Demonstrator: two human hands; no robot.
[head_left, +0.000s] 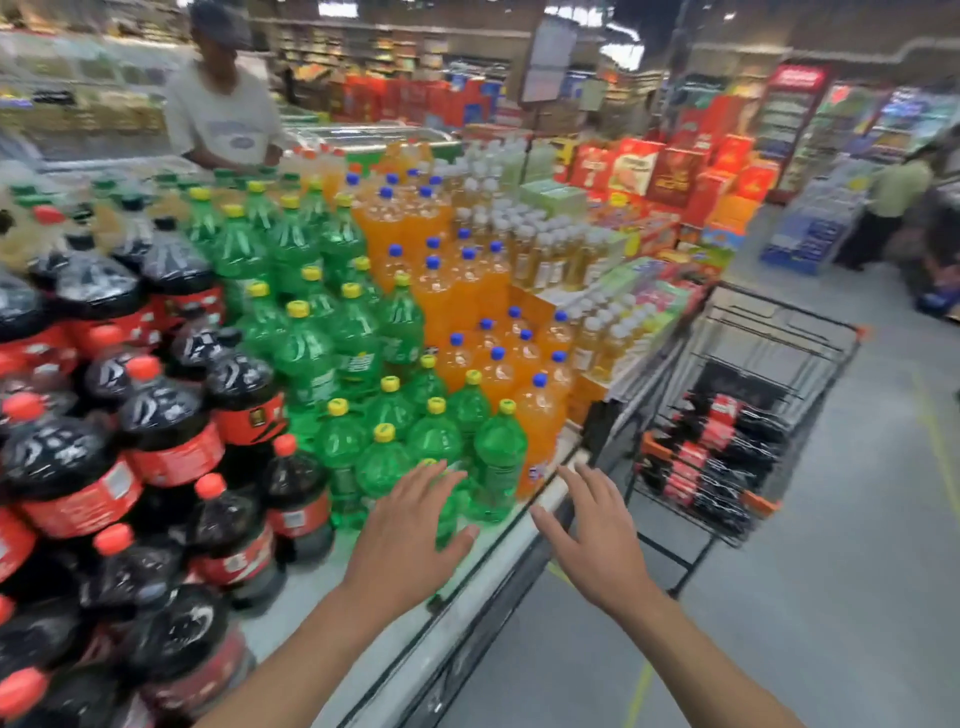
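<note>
Supermarket, blurred labels (176, 457), left hand (410, 525), green bottles (498, 457)

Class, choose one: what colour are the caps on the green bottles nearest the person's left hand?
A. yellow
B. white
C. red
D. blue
A: the green bottles just beyond the left hand wear yellow caps; blue caps top the orange bottles and red ones the cola bottles.
</note>
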